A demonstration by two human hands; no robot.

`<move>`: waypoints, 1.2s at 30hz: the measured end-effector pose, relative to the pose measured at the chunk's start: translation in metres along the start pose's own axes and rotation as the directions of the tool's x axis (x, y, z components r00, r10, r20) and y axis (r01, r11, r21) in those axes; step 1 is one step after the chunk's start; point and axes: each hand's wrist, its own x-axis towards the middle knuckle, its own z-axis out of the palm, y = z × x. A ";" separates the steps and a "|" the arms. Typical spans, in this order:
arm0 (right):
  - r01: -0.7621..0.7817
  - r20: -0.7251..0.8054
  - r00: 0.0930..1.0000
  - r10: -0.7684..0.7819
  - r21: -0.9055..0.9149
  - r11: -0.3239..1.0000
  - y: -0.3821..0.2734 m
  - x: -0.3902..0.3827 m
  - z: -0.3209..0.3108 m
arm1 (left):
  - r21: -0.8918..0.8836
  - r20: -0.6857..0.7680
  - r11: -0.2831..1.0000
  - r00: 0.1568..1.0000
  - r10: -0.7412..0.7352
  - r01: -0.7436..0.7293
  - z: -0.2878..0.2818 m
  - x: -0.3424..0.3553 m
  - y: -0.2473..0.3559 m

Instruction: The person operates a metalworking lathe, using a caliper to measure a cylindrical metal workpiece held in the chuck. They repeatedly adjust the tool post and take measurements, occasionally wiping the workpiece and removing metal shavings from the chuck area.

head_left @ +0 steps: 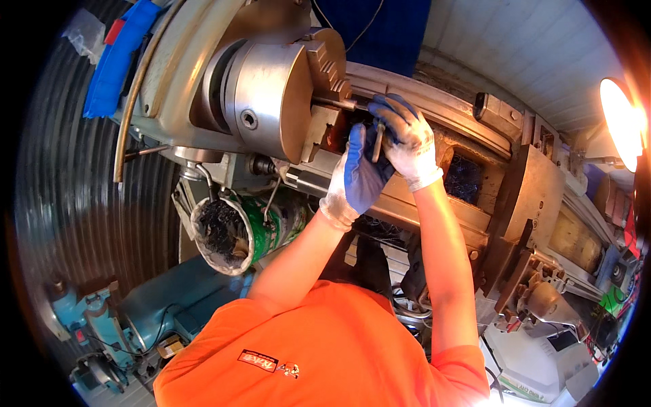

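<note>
A large steel lathe chuck (271, 98) with stepped jaws (327, 71) holds a thin metal rod (333, 102) that sticks out to the right. Both my hands wear white gloves with blue-coated palms. My right hand (407, 136) is at the rod's free end, its fingers bent around a short metal pin (378, 142) that points down toward my other hand. Close below it, my left hand (358, 173) is turned palm up, thumb raised and apart, with nothing visible in it. Its fingertips are partly hidden behind the right hand.
Below the chuck hangs a green-and-white bucket (254, 227) filled with dark metal shavings. More shavings (464, 178) lie in an opening of the lathe bed. The carriage (525, 197) stands to the right, near a lit lamp (620, 125). A teal machine (169, 298) is at lower left.
</note>
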 end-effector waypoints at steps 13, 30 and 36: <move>-0.784 0.548 0.567 0.615 0.588 0.199 0.003 0.018 -0.020 | 0.610 0.093 0.790 0.986 -0.136 0.052 -0.037 0.021 0.032; -0.740 0.150 0.470 0.870 0.603 0.296 -0.033 -0.065 0.006 | 0.950 0.114 -0.300 0.991 0.070 -0.088 -0.056 -0.032 0.011; -0.794 0.214 0.519 0.827 0.480 0.374 -0.054 -0.092 0.007 | 0.861 0.106 -0.509 0.982 0.158 -0.011 -0.056 -0.038 -0.006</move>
